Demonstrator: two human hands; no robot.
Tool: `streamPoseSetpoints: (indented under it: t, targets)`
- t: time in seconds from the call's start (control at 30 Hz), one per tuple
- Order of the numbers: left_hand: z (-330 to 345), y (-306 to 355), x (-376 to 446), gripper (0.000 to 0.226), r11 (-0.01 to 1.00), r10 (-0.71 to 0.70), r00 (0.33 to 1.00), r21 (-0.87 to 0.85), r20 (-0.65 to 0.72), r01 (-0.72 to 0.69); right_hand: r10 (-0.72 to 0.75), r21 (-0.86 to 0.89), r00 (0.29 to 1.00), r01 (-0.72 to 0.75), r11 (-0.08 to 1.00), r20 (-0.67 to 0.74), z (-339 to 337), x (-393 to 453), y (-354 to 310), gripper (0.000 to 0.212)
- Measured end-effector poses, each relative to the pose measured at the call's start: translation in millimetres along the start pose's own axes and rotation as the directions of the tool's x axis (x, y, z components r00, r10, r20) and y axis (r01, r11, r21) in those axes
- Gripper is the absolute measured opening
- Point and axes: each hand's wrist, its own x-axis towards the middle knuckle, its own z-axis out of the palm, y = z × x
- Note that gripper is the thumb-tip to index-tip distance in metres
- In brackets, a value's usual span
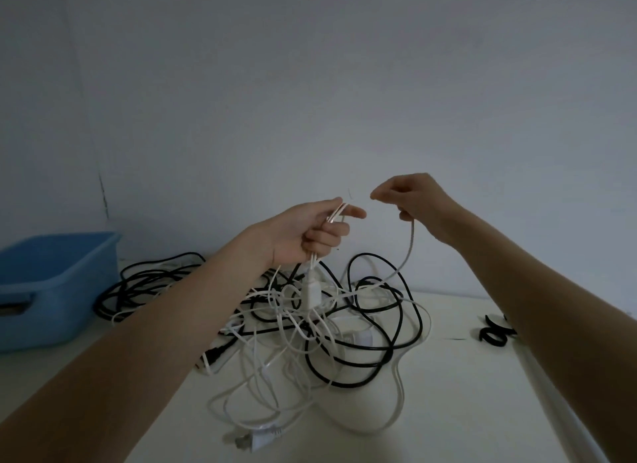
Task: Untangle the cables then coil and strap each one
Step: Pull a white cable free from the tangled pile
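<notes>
Head view: both hands are raised over the desk (pixel 448 411), abt mid-way along its back edge. Left hand (pixel 310 231) is fisted round a bunch of thin white cable strands (pixel 336 212), w/ a white connector (pixel 312 292) dangling just below the fist. Right hand (pixel 410 197) pinches a single white cable (pixel 408 252) that drops & curves down into the tangle (pixel 310 328). The tangle of black & white leads sits on the desk below the hands, spilling toward the front edge, where a white two-pin plug (pixel 253 436) lies.

Step in hand, I'd judge: teasing one white lead free; no coil or strap done yet.

To do it well: keep the left grip firm as anchor, feed the right-hand strand back thru loops rather than yanking, since pulling prob tightens knots. Watch the connector, it could snag on the black cable (pixel 396 324).

Blue bin (pixel 51 283) at the left edge; black straps (pixel 494 333) near the right edge.
</notes>
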Motion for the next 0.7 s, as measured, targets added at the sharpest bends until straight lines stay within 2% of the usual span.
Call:
streamPoseSetpoints:
  t: [0.07,0.13,0.2,0.27,0.33,0.43,0.53,0.6,0.7]
  targets:
    - [3.8,0.8,-3.4,0.03,1.0,0.01,0.999,-0.003,0.053,-0.01,-0.002,0.04,0.996,0.006,0.999,-0.088,3.1,-0.7,2.2,0.011]
    - [13.7,2.6,-5.4,0.029,0.999,0.037,0.991,-0.027,0.132,-0.034,0.001,0.034,0.993,0.003,0.999,-0.115,10.2,-3.7,2.9,0.02]
    - [24.3,6.8,-4.8,0.034,0.99,0.086,0.976,-0.124,0.199,-0.062,0.04,0.02,0.998,-0.039,0.999,-0.055,22.4,-9.3,4.6,0.033]
    - [28.7,12.0,0.0,0.036,0.97,0.163,0.968,-0.209,0.192,-0.122,0.117,-0.022,0.989,-0.116,0.993,0.093,35.6,-17.0,7.5,0.039]
    - [29.4,17.4,6.2,0.035,0.948,0.232,0.97,-0.239,0.072,-0.209,0.188,-0.189,0.945,-0.14,0.972,0.266,47.0,-24.8,11.0,0.039]
    - [24.3,23.1,14.9,0.036,0.889,0.273,0.935,-0.311,-0.228,-0.335,0.261,-0.49,0.869,-0.025,0.871,0.42,58.4,-33.3,16.0,0.031]
    - [15.0,25.7,17.9,0.029,0.882,0.252,0.875,-0.273,-0.414,-0.384,0.225,-0.551,0.857,0.081,0.83,0.464,58.7,-33.9,13.8,0.018]
    - [4.2,24.1,18.7,0.026,0.935,0.222,0.846,-0.14,-0.485,-0.326,0.142,-0.565,0.878,0.163,0.809,0.457,53.1,-30.5,7.5,0.012]
    - [-12.7,16.8,15.0,0.032,0.993,0.105,0.839,0.016,-0.534,-0.114,0.056,-0.513,0.905,0.187,0.838,0.421,39.9,-24.7,-3.6,0.012]
